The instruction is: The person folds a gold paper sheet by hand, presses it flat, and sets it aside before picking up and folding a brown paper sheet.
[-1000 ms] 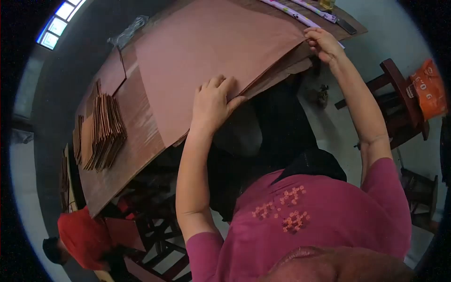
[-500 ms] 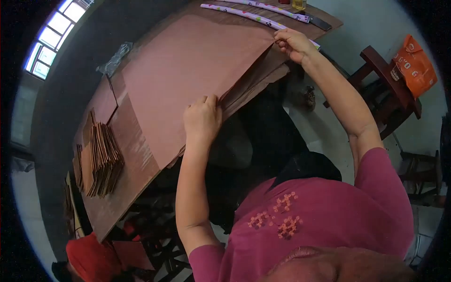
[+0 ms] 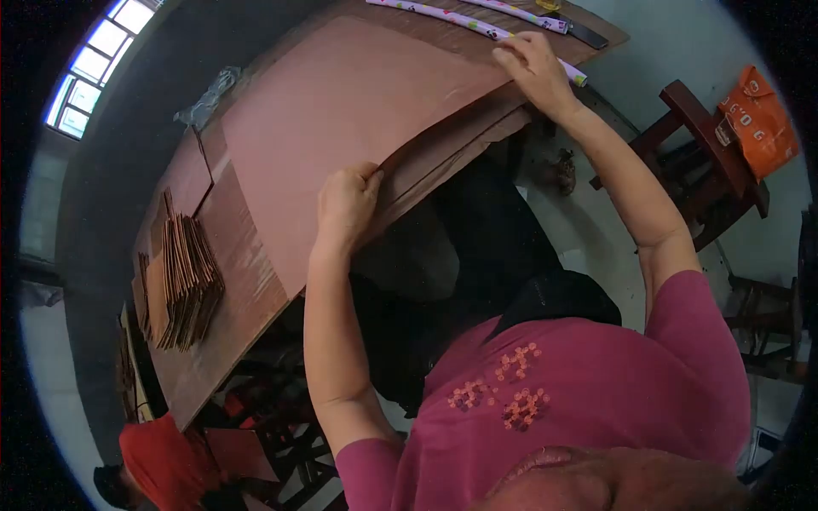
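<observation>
The wooden table (image 3: 243,255) spreads beyond my left hand (image 3: 343,200) and my right hand (image 3: 541,77), a scuffed strip showing left of my grip. On it lies the broad brown sheet (image 3: 341,102), reaching away from me, its near edge raised between my two hands. Just below that edge are more brown layers (image 3: 464,140); I do well to lift the sheet alone, leaving a clear gap so nothing drags along. A row of thin brown pieces (image 3: 187,281) stands well left of my grip, and a patterned roll (image 3: 447,17) passes just behind my right hand, so I should keep the sheet from catching on it. My left thumb and fingers pinch the near edge; whether my right ones close on the corner I cannot tell. A light, even hold should best prevent creases.
</observation>
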{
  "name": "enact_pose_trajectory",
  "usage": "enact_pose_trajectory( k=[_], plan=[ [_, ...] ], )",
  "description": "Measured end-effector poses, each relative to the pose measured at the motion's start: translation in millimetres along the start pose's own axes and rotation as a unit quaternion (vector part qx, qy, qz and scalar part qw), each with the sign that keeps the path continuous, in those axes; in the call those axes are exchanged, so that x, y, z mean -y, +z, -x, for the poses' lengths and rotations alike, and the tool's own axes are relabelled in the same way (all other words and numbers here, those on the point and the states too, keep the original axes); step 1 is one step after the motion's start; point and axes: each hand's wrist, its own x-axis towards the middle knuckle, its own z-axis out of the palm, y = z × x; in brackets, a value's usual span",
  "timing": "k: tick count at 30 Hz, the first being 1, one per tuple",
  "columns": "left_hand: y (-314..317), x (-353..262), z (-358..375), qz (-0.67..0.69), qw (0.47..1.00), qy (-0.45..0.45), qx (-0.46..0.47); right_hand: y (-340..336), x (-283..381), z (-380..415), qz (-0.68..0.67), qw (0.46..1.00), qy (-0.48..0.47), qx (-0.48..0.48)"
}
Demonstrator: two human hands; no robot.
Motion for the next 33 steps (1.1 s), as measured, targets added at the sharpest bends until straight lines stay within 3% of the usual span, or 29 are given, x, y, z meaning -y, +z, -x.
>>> enact_pose_trajectory(
  k=[1,3,4,5,7,11,17,24,29,33],
  plan=[
    [-1.6,-0.7,-0.7,0.006,1.0,-0.013,0.012,-0.7,22.3,4.3,0.001,0.993,-0.103,-0.058],
    [-2.3,-1.1,-1.7,0.01,0.999,-0.027,0.029,-9.1,61.5,7.0,-0.009,0.979,-0.191,0.069],
    [-2.8,-0.5,-2.7,0.003,0.999,-0.024,0.032,-1.2,66.4,9.3,0.009,0.963,-0.263,0.062],
    [-4.0,-0.7,-3.9,-0.004,0.999,-0.021,0.034,5.0,68.9,9.0,0.007,0.963,-0.262,0.061],
    [-7.2,-3.6,-6.3,0.009,0.999,-0.032,0.036,18.6,69.4,5.7,0.068,0.947,-0.246,0.196],
    [-4.9,4.3,-5.6,0.071,0.995,-0.058,0.043,42.9,55.8,1.1,-0.023,0.956,-0.223,0.19],
    [-1.7,12.9,-10.6,0.164,0.982,-0.079,0.054,43.0,57.2,-3.1,-0.04,0.953,-0.238,0.183],
    [-0.8,13.3,-12.5,0.175,0.981,-0.07,0.055,42.8,55.7,-6.9,-0.038,0.954,-0.217,0.203],
    [1.3,-13.0,-4.7,-0.143,0.989,0.035,-0.002,34.7,57.2,-4.9,-0.02,0.942,-0.25,0.224],
    [5.3,-14.2,-5.8,-0.238,0.97,0.051,-0.016,20.8,70.7,1.1,-0.033,0.946,-0.198,0.254]
  ],
)
